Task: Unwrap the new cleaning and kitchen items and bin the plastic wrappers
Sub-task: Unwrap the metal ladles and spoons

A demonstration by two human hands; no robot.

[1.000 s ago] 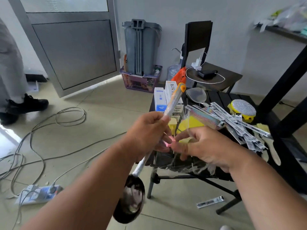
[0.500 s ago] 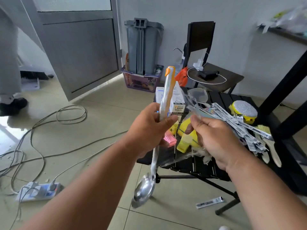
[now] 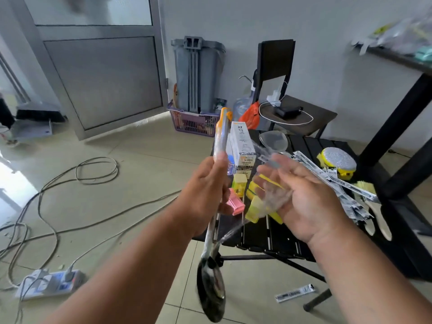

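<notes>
Clearly the left hand (image 3: 205, 195) grips the ladle (image 3: 216, 206) upright, so the right hand's (image 3: 301, 197) loose fingers (image 3: 275, 171) can peel its wrapper (image 3: 271, 195).

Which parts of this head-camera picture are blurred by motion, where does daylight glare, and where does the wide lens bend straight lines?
Head view: the ladle bowl and the right hand fingers with the clear wrapper are smeared by motion; the left hand is sharper. Daylight glares white off the floor tiles at the left edge. The door frame leans and bows from wide-angle distortion.
</notes>
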